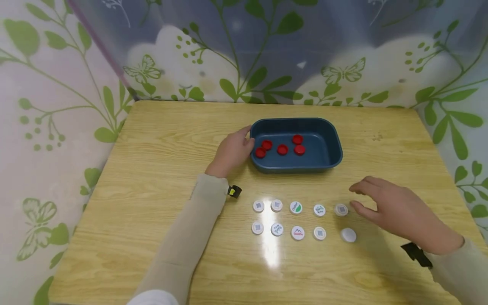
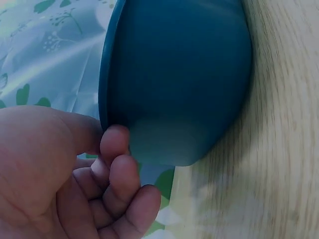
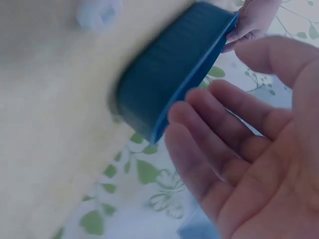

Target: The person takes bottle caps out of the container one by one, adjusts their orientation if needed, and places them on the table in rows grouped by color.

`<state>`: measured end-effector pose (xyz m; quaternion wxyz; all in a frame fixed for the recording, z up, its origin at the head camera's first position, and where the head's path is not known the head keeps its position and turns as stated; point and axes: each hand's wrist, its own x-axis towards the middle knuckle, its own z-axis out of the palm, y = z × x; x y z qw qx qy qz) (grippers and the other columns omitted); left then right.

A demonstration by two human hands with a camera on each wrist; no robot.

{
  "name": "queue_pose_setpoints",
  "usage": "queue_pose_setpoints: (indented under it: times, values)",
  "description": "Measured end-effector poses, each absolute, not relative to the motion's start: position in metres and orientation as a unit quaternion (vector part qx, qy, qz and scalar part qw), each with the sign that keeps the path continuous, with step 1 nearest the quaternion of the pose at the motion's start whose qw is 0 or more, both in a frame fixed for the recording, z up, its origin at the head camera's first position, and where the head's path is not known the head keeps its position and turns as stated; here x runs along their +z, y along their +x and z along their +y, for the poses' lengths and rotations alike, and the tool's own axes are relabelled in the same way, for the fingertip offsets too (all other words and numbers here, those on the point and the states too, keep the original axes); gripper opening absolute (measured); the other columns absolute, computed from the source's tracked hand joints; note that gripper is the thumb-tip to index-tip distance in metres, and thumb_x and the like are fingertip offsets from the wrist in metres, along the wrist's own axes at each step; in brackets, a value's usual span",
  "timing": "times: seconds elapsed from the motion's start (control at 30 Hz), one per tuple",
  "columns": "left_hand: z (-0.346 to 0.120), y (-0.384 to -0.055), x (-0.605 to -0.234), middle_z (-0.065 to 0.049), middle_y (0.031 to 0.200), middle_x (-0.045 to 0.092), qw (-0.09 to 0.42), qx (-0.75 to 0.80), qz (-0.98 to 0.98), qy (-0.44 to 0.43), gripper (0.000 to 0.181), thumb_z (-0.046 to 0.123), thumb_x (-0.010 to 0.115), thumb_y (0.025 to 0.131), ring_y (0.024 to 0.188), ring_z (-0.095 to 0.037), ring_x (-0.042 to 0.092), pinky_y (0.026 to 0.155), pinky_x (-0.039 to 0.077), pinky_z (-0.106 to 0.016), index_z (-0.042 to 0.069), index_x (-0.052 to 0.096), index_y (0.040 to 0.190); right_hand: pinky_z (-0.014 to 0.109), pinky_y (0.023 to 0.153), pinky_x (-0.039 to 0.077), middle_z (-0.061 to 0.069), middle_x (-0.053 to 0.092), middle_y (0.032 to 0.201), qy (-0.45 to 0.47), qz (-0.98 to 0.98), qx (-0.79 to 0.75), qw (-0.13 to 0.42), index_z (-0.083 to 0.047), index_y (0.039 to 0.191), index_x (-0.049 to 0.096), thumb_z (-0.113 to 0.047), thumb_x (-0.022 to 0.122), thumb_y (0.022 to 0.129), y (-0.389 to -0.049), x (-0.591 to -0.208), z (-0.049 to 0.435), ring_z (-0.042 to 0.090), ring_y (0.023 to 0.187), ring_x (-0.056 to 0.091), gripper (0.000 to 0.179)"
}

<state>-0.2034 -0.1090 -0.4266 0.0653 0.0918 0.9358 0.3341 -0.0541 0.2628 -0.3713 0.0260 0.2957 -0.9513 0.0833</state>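
Observation:
My left hand (image 1: 231,152) pinches the left rim of a blue rectangular plastic bin (image 1: 297,170) between thumb and fingers; the left wrist view shows the fingertips at the rim of the bin (image 2: 184,69). Inside the bin lie several red round caps (image 1: 282,149). My right hand (image 1: 404,207) hovers over the table with fingers slightly bent and nothing held. Nearest to its fingertips is a white cap with a grey square code (image 1: 341,209). A plain white cap (image 1: 348,235) lies just in front of that one.
Two rows of white round caps, some with printed logos (image 1: 295,207) and some with square codes (image 1: 257,228), lie in front of the bin on the wooden table (image 1: 160,148). Behind the table hangs a leaf-patterned curtain (image 1: 263,51).

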Motion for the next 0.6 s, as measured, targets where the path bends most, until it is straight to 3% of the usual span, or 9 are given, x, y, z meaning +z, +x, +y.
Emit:
queue_pose_setpoints:
  times: [0.2,0.33,0.6]
  values:
    - [-0.104,-0.199,-0.432,0.001,0.060,0.049,0.009,0.320,0.945,0.075,0.051,0.022,0.052,0.104,0.052,-0.016,0.049,0.049,0.033,-0.028,0.006,0.050,0.153,0.044,0.068,0.056,0.006,0.069,0.109,0.305,-0.949,0.085,0.012,-0.009,0.117,0.072,-0.022,0.077,0.093,-0.112,-0.349,0.231,0.020,0.087,0.067,0.028]
    - [-0.102,-0.197,-0.434,0.003,0.057,0.044,-0.030,0.295,0.952,0.073,0.051,0.018,0.053,0.100,0.048,-0.015,0.044,0.046,0.029,-0.028,0.004,0.054,0.149,0.042,0.066,0.055,0.007,0.067,0.109,0.329,-0.942,0.062,0.008,-0.008,0.119,0.070,-0.020,0.076,0.094,-0.157,-0.341,0.211,0.019,0.082,0.065,0.028]
    - [-0.098,-0.196,-0.432,0.003,0.058,0.042,-0.019,0.304,0.949,0.083,0.052,0.019,0.052,0.101,0.049,-0.015,0.041,0.048,0.028,-0.027,0.004,0.052,0.151,0.045,0.068,0.055,0.012,0.066,0.102,0.404,-0.912,-0.041,-0.049,-0.005,0.110,0.068,-0.013,0.077,0.091,-0.223,-0.345,0.178,0.026,0.081,0.064,0.022]
